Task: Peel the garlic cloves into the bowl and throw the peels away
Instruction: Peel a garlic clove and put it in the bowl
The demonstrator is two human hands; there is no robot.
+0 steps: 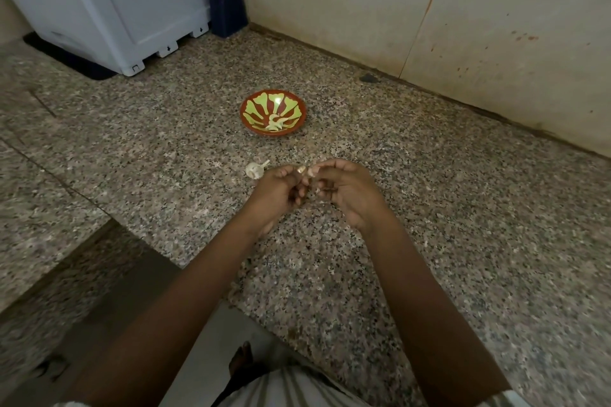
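Partway: peeled cloves (276, 124) in bowl (273, 96), garlic bulb (254, 170) waiting mid-countertop (429, 208), left hand (276, 190) and right hand (347, 192) both pinching apparently one clove (310, 171).

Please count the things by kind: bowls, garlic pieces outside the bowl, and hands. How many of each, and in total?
Bowl: 1
Garlic bulb piece, lying loose: 1
Garlic clove, pinched between both hands: 1
Hands, left hand and right hand: 2
Total: 5

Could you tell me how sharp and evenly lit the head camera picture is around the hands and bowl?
Head view: dim, soft light without glare; the bowl is fairly sharp; the left hand and right hand are slightly blurred, so the garlic clove pinched between them is indistinct.
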